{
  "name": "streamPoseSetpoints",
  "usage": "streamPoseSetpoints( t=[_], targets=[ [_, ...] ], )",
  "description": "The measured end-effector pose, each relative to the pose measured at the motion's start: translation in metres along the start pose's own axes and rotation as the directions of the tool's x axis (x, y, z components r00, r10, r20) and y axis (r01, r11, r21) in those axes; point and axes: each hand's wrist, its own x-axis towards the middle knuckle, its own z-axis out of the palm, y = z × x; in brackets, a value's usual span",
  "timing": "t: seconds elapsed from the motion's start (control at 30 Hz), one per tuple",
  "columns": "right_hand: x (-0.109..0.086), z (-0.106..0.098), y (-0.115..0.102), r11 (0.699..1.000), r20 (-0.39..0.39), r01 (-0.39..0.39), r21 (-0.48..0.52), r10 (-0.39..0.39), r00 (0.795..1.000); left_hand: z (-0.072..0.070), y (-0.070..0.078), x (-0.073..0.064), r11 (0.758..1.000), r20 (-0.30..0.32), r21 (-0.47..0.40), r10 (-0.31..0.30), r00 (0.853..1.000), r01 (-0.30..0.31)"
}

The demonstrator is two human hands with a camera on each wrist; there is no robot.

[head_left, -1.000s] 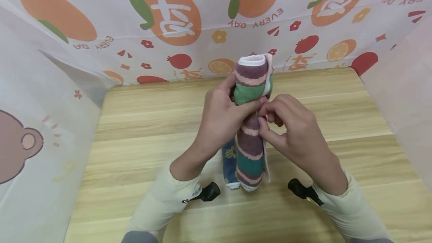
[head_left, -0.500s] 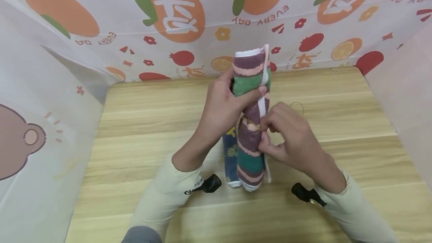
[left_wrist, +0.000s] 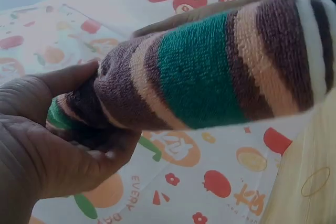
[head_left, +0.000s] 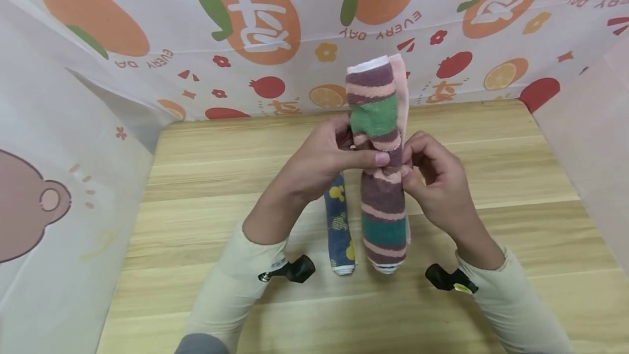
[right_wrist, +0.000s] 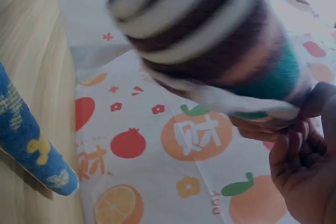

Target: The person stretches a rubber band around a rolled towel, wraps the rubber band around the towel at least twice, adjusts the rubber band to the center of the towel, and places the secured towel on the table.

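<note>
The left grip (head_left: 324,154) is grasping around the middle of the rolled striped towel (head_left: 383,195), with its thumb lying across the front, while the right grip (head_left: 437,176) is pinching the towel's right edge. Both are holding the towel over the worktop (head_left: 221,179), where a blue patterned roll (head_left: 340,228) is lying near, on the left.

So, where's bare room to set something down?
Pale wooden tabletop looks bare left of the left hand and well right of the right hand. Crowded around both hands: purple striped towel roll, blue patterned towel roll, thin yellow loop.
</note>
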Motion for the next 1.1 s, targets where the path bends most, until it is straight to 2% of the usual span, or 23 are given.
streamPoseSetpoints(
  t=[0.13,0.23,0.37,0.47,0.6,0.77,0.8,0.87,0.9,0.97,1.03,1.1],
  targets=[
    [0.0,-0.001,-0.008,0.992,-0.015,0.07,-0.108,-0.072,0.997,0.003,0.002,0.001,0.998,-0.057,0.05,-0.02,0.998,0.023],
    [0.001,0.0,-0.015,0.954,0.023,0.143,-0.262,-0.142,0.99,0.007,0.003,0.0,0.994,-0.108,0.107,-0.019,0.994,0.031],
    [0.0,0.0,-0.021,0.836,0.128,0.223,-0.501,-0.183,0.975,0.014,0.002,-0.001,0.979,-0.192,0.2,0.005,0.981,0.035],
    [-0.001,0.002,-0.024,0.755,0.195,0.24,-0.61,-0.151,0.969,0.018,0.0,-0.001,0.965,-0.246,0.259,0.033,0.969,0.033],
    [0.0,0.004,-0.025,0.706,0.27,0.272,-0.654,-0.118,0.956,0.022,-0.002,-0.001,0.953,-0.271,0.3,0.046,0.961,0.039],
    [0.003,0.002,-0.022,0.657,0.399,0.377,-0.653,-0.124,0.908,0.021,-0.005,0.001,0.937,-0.294,0.343,0.04,0.955,0.066],
    [0.004,0.001,-0.02,0.656,0.427,0.394,-0.644,-0.119,0.896,0.02,-0.006,0.002,0.932,-0.305,0.357,0.046,0.951,0.069],
    [0.002,0.0,-0.017,0.675,0.473,0.419,-0.608,-0.116,0.873,0.019,-0.007,0.003,0.919,-0.327,0.387,0.061,0.943,0.075],
    [0.001,0.0,-0.015,0.691,0.486,0.422,-0.587,-0.116,0.866,0.018,-0.008,0.005,0.917,-0.332,0.393,0.071,0.941,0.07],
    [-0.001,-0.001,-0.01,0.729,0.487,0.412,-0.546,-0.124,0.864,0.016,-0.01,0.006,0.918,-0.337,0.391,0.077,0.939,0.065],
    [-0.003,-0.002,-0.005,0.773,0.444,0.374,-0.512,-0.135,0.886,0.014,-0.011,0.007,0.928,-0.315,0.368,0.071,0.946,0.053],
    [-0.002,-0.004,0.001,0.816,0.366,0.315,-0.484,-0.138,0.92,0.01,-0.01,0.007,0.945,-0.275,0.325,0.062,0.96,0.032]
  ],
)
